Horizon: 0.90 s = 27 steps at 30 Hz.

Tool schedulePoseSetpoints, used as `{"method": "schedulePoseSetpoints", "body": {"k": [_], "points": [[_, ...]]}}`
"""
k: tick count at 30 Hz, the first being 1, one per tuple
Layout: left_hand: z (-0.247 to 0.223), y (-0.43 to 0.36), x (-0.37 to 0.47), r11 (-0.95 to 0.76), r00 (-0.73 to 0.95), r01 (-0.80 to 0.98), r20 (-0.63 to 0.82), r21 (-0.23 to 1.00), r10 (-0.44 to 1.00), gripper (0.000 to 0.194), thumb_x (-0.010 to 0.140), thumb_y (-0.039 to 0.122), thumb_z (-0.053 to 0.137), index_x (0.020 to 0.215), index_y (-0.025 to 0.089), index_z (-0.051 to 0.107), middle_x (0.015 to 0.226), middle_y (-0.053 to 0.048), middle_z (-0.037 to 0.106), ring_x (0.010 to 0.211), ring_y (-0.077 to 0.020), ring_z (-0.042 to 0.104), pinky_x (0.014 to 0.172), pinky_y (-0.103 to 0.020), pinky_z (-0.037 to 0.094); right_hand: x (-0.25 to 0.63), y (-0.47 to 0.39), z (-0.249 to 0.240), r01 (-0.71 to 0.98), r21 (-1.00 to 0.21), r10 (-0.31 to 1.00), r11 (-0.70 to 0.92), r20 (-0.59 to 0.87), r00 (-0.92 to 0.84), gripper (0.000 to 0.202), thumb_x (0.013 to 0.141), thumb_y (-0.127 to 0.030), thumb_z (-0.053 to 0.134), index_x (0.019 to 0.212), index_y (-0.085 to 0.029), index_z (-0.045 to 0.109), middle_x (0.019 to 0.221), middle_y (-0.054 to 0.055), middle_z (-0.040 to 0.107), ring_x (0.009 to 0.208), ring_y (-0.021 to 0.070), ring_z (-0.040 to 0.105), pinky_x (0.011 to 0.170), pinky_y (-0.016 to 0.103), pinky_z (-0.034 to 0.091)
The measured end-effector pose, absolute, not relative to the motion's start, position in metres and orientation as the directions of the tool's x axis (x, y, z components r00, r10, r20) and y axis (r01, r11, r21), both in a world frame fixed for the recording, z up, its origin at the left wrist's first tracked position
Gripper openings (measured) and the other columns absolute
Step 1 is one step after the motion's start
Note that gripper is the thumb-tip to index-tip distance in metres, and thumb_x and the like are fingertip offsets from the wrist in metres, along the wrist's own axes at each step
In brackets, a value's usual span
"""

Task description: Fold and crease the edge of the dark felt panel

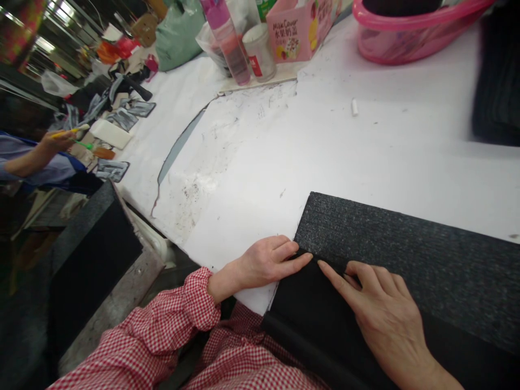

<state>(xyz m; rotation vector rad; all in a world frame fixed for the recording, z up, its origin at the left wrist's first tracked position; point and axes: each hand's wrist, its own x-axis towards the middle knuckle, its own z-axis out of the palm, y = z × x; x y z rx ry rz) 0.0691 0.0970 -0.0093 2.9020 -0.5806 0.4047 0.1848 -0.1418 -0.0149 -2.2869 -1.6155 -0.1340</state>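
Observation:
A stack of dark grey speckled sheets (390,233) lies on the white table at the lower right. Smooth black fabric (312,303) runs along its near side and hangs over the table edge. At the left end of the seam between the two, my left hand (270,264) has its fingers curled and its thumb pressed on the fabric's edge. My right hand (384,306) is just to the right, thumb stretched towards the left thumb and fingers bent on the same edge. The thumb tips nearly meet. What lies under the bent fingers is hidden.
A pink basin (402,38), a pink box (294,30), a white cup (260,54) and a bottle (231,49) stand at the back. A piece of white chalk (354,107) lies mid-table. At left, a co-worker's hand (59,142) holds a yellow-handled brush beside grey pieces.

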Motion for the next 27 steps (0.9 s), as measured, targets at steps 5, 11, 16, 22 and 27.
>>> {"method": "schedulePoseSetpoints", "body": {"k": [5,11,16,22,27], "points": [[-0.010,0.098,0.070,-0.911,0.887,-0.408,0.260,0.056,-0.381,0.040,0.091,0.013,0.056,0.130,0.018,0.052,0.101,-0.005,0.056,0.083,-0.0138,0.055,0.073,-0.028,0.056,0.185,-0.141,-0.015,0.933,-0.202,0.905,-0.296,0.251,0.342,0.049,0.090,-0.010,0.056,0.135,-0.030,0.052,0.096,0.004,0.054,0.085,0.0204,0.046,0.073,0.036,0.034],[-0.011,0.107,0.067,-0.897,0.869,-0.437,0.289,0.067,-0.402,0.033,0.089,0.012,0.058,0.122,0.014,0.056,0.108,-0.006,0.060,0.093,-0.0162,0.058,0.079,-0.030,0.057,0.184,-0.142,-0.012,0.930,-0.213,0.905,-0.300,0.246,0.348,0.048,0.091,-0.010,0.054,0.134,-0.031,0.054,0.094,0.005,0.054,0.083,0.0206,0.045,0.073,0.036,0.034],[-0.006,0.118,0.059,-0.913,0.886,-0.402,0.280,0.064,-0.370,0.026,0.090,0.011,0.058,0.116,0.012,0.058,0.107,-0.007,0.062,0.100,-0.0186,0.058,0.083,-0.033,0.057,0.184,-0.142,-0.012,0.930,-0.215,0.905,-0.297,0.246,0.346,0.046,0.092,-0.010,0.049,0.132,-0.031,0.055,0.096,0.005,0.054,0.084,0.0205,0.045,0.073,0.036,0.033],[0.003,0.115,0.048,-0.946,0.911,-0.278,0.357,0.166,-0.205,0.019,0.091,0.009,0.055,0.109,0.013,0.060,0.105,-0.008,0.062,0.105,-0.0190,0.057,0.087,-0.036,0.056,0.184,-0.142,-0.013,0.929,-0.213,0.903,-0.304,0.246,0.352,0.045,0.093,-0.010,0.046,0.133,-0.031,0.054,0.095,0.005,0.054,0.083,0.0205,0.044,0.072,0.035,0.032],[0.008,0.079,0.055,-0.940,0.929,-0.275,0.307,0.202,-0.206,0.026,0.095,0.012,0.051,0.120,0.011,0.057,0.110,-0.009,0.062,0.110,-0.0205,0.054,0.092,-0.037,0.054,0.183,-0.141,-0.013,0.929,-0.207,0.904,-0.306,0.245,0.352,0.043,0.094,-0.013,0.048,0.133,-0.031,0.054,0.094,0.005,0.054,0.083,0.0197,0.044,0.073,0.035,0.033]]}}
